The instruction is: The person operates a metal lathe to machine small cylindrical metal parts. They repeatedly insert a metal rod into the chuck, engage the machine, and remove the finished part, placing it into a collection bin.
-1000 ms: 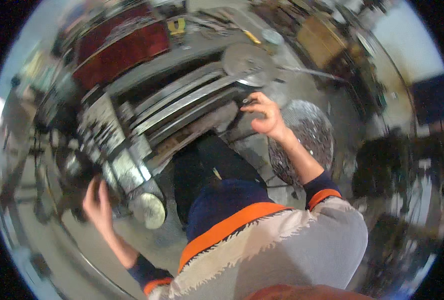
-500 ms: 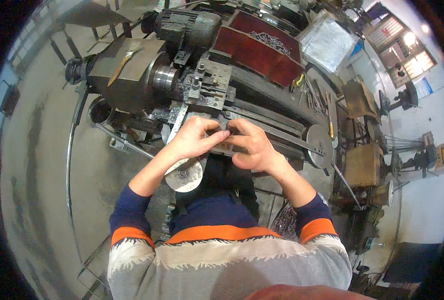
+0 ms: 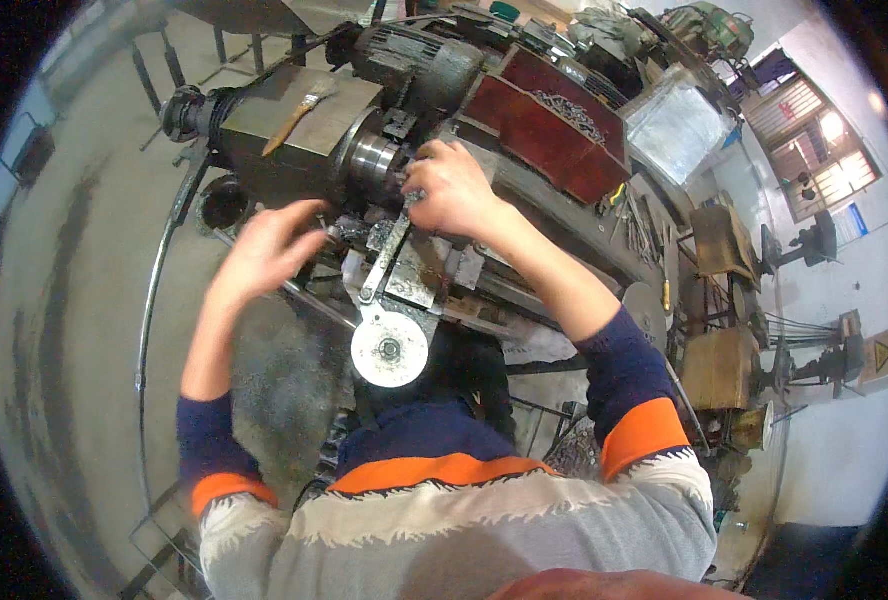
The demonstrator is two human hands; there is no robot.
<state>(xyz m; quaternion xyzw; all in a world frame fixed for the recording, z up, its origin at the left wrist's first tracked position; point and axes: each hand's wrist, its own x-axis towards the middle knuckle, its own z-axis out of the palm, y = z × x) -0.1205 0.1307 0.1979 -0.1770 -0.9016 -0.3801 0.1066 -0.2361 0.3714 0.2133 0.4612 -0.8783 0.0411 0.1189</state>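
Observation:
My right hand (image 3: 454,192) is at the shiny round chuck (image 3: 376,165) of a small metal lathe. Its fingers are curled in against the chuck's face, and whatever they hold is hidden. My left hand (image 3: 269,250), slightly smeared by motion, hovers below the headstock (image 3: 309,100) with thumb and fingers apart and nothing seen in it. Close to its fingertips are dark metal parts and chips under the chuck. Between my arms, a flat metal bar (image 3: 384,262) runs down toward a round pale handwheel (image 3: 390,347).
A brush (image 3: 294,122) with a wooden handle lies on the headstock. Behind stand a motor (image 3: 419,62) and a red-brown box (image 3: 539,125) holding small metal parts. Tools (image 3: 639,225) lie at the right. A long bent rod (image 3: 149,300) stands at left.
My hands were together in front of the slide and have parted. The right has moved up to the chuck; the left has gone leftward, fingers spread. The view has shifted a little.

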